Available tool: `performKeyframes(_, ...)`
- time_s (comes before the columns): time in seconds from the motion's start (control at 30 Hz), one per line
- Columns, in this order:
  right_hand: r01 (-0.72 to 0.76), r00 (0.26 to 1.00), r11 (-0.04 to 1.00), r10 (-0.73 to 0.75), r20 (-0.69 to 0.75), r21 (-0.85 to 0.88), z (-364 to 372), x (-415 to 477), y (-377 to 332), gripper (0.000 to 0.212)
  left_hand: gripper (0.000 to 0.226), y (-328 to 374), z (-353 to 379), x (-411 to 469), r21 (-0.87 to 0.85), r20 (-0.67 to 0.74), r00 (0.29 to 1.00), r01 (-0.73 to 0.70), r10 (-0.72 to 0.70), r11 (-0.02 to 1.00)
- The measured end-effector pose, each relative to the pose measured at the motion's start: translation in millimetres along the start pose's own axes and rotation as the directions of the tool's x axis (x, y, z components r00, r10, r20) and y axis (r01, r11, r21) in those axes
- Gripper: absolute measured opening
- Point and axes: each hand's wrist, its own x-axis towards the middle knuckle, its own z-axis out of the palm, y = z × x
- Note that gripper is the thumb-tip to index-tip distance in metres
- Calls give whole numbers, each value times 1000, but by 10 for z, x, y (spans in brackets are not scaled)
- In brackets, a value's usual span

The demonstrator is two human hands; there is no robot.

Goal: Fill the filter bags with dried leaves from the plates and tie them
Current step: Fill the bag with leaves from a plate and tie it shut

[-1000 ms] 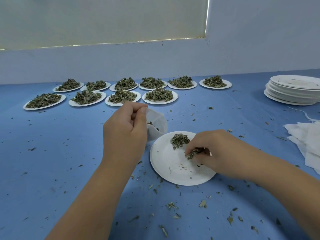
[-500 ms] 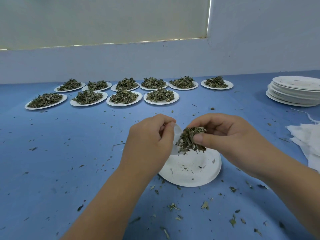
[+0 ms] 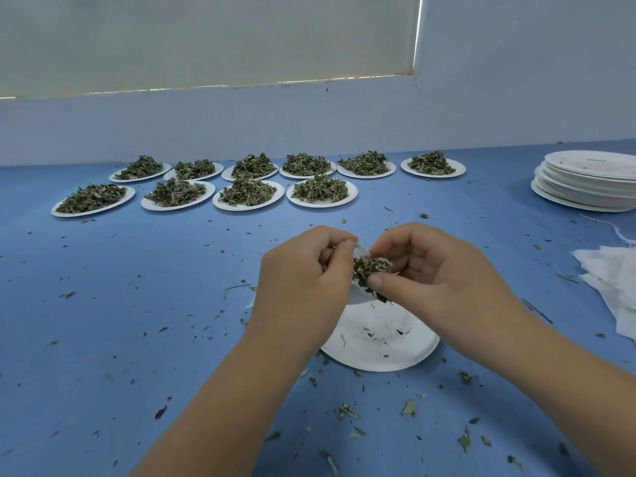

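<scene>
The filter bag [image 3: 360,298] hangs between both sets of fingertips, its white mouth pinched by the curled fingers of the left hand [image 3: 303,280]. Touching it, the right hand [image 3: 437,273] grips a clump of dried leaves [image 3: 371,270] between thumb and fingers at the bag's opening. Just beneath the fingers lies a nearly bare plate [image 3: 382,352]. Well beyond the fingertips stand ten heaped plates [image 3: 321,204]. Far right of the right hand are stacked empty plates [image 3: 585,180] and loose white bags [image 3: 612,280].

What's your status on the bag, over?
Left hand pinching filter bag open. Right hand holding leaf clump at its mouth. Plate beneath nearly bare. Nothing in the way.
</scene>
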Motion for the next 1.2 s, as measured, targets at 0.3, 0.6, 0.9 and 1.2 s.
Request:
performKeyframes(0.3, 48, 986, 907, -111, -128, -418, 30, 8, 14, 14, 23, 61, 51, -39, -83, 76, 996, 50, -44, 995)
performKeyframes(0.6, 127, 965, 787, -240, -109, -604, 29, -22, 18, 16, 23, 92, 78, -65, -106, 88, 995, 46, -37, 993)
performKeyframes(0.9, 184, 956, 807, -280, -90, -561, 49, -30, -3, 19, 26, 112, 61, -64, -116, 84, 995, 61, -51, 991)
performKeyframes(1.2, 186, 959, 814, -273, -80, -550, 65, -10, 58, 10, 25, 121, 92, -89, -136, 107, 990, 109, -95, 985)
